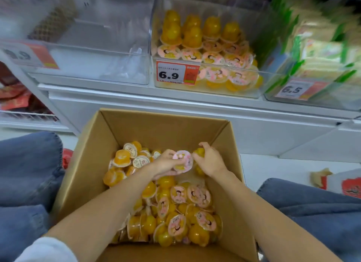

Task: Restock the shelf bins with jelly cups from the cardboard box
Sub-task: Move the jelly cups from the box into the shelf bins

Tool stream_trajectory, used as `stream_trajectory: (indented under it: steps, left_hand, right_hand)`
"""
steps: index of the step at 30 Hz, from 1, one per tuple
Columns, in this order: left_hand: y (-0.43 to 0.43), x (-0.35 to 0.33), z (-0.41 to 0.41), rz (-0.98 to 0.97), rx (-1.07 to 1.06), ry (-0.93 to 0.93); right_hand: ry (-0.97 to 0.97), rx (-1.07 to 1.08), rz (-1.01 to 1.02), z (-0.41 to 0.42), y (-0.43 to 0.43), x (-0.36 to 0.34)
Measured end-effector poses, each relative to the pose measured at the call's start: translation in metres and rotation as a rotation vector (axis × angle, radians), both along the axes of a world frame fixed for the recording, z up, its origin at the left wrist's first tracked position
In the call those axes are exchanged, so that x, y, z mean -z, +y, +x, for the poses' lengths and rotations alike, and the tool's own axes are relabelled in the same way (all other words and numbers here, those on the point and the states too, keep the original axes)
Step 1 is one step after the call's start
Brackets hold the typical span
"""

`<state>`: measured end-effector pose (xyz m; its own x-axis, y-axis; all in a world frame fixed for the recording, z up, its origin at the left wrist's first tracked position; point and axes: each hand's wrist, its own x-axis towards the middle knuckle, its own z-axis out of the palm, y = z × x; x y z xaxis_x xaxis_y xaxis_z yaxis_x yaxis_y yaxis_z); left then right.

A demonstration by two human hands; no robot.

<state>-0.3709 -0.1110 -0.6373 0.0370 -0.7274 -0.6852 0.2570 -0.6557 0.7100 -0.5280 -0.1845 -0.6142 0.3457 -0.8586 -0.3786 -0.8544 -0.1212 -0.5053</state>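
**A:** What does the left hand have?

**B:** Its grip is wrapped round a pink-lidded jelly cup. The fingers curl underneath and the lid tilts up toward the camera.

**A:** And the right hand?

**B:** Its grip is also grasping something, an orange jelly cup, with the fingers curled over the top. The two hands are just beside each other, and the pink lid's edge meets the right fingers.

**A:** Where are they?

**B:** Inside the cardboard box, over its far half and nearer the far right corner. Both forearms reach in over the near edge.

**A:** What else is in the box?

**B:** A heap of loose jelly cups covers the bottom. The ones with pink lids lie toward the near right, and the white-lidded cups lie by the far left.

**A:** What's around the box?

**B:** There's a denim knee on either side, and the shelf runs just beyond the far wall.

**A:** What's on the shelf?

**B:** The middle bin holds the same orange cups, some stacked upside down at the back. A price tag at its front left corner reads 6.9. A clear left bin stands beside it. The right bin holds green-and-white packets, but that side is blurred.
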Motion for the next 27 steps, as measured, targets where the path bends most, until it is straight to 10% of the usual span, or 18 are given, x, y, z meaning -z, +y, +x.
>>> stream_trajectory:
  steps: [13,20,27]
  left_hand:
    - [-0.084,-0.238,0.028,-0.659,-0.156,-0.258]
    - [-0.200,-0.248,0.036,-0.726,-0.011,-1.133]
    - [-0.292,-0.218,0.046,-0.612,0.346,-1.410]
  right_hand:
    - [-0.558,0.056,-0.834,0.022,-0.072,-0.195]
    - [-0.452,0.175,-0.690,0.033,-0.185,-0.211]
    - [-0.253,0.190,-0.567,0.052,-0.256,-0.176]
